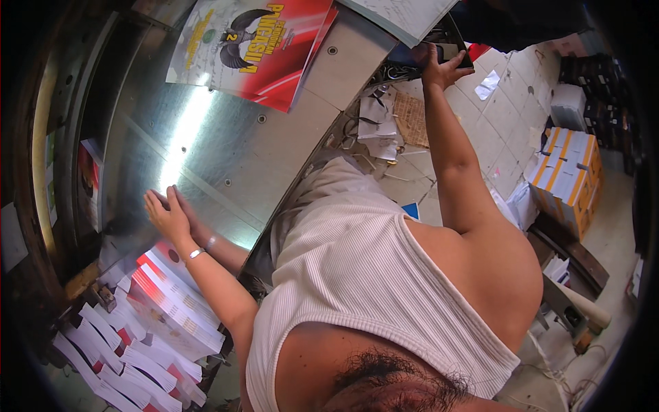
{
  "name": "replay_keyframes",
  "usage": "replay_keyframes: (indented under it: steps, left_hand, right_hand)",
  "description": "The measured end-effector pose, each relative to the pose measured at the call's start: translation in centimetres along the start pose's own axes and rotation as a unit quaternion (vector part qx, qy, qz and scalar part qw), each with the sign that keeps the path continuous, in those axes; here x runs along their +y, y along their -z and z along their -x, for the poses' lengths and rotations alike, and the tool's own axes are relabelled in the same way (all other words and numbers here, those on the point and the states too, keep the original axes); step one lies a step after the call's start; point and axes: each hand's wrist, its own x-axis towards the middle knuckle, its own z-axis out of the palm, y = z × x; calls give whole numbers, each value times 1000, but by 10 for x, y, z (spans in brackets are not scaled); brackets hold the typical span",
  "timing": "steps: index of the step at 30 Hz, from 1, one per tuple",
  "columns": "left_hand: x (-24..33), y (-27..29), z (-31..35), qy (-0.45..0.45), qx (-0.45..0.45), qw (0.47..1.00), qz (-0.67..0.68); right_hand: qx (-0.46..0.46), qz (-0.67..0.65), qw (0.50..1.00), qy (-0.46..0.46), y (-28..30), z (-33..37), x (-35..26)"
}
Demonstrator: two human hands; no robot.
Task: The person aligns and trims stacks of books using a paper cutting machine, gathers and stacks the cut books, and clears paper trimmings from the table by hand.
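My left hand (169,217) rests against the shiny metal tabletop (237,147), its fingers stretched out and its reflection showing in the metal. Nothing is held in it. At the far right end of the table, my right hand (443,71) grips the edge of a dark open drawer (469,63), thumb and fingers apart around it. Metal bits (398,71) lie in the drawer, and some of its inside is hidden by papers and my hand. A red and white book (257,51) lies on the far part of the tabletop, away from both hands.
Stacks of white-paged booklets (127,360) and red-and-white ones (175,295) stand at the lower left. A stack of papers (405,17) overhangs the table's far right. Paper scraps (377,127) litter the tiled floor. An orange-striped carton (566,172) stands at the right.
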Motion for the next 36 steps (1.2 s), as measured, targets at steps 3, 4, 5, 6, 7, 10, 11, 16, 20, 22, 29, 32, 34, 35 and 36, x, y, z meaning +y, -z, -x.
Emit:
replay_keyframes:
  steps: [3,4,5,6,7,10,11,16,20,22,29,32,34,35,36]
  left_hand:
    - [0,1,2,7,-3,1000,-5]
    - [1,2,2,8,-5,1000,-4]
    - [1,2,2,7,-4,1000,-4]
    - [2,3,3,9,-4,1000,-2]
    - [3,3,3,11,-4,1000,0]
    - [3,4,3,12,-6,1000,-3]
    - [3,4,3,11,-6,1000,-4]
    - [-2,4,4,13,-7,1000,-9]
    - [-2,2,3,10,-4,1000,4]
    - [-1,2,4,16,-7,1000,0]
    - [-4,3,1,13,-2,1000,3]
    - [-8,3,-2,8,10,1000,1]
    - [-9,3,-3,1,8,1000,-11]
    - [-8,3,-2,5,9,1000,-12]
    - [-3,0,-3,5,8,1000,-9]
  right_hand:
    - [-2,-15,1000,-2,1,0,4]
    - [-2,-15,1000,-2,1,0,6]
    - [0,-24,1000,-3,-1,-1,9]
    - [2,-33,999,-3,-3,-3,12]
    - [3,-33,999,-3,-4,-5,15]
    - [5,-54,999,-4,-5,-7,18]
    - [2,-40,999,-3,-4,-7,19]
    - [-33,105,994,27,15,12,-18]
    - [-78,131,984,94,11,15,-29]
    - [-84,139,983,90,10,15,-31]
    - [-96,147,981,86,9,21,-36]
    - [-82,149,982,83,4,15,-33]
    - [-30,157,983,87,9,-2,-26]
    - [8,156,983,98,17,-19,-23]
    - [45,187,978,81,22,-41,-19]
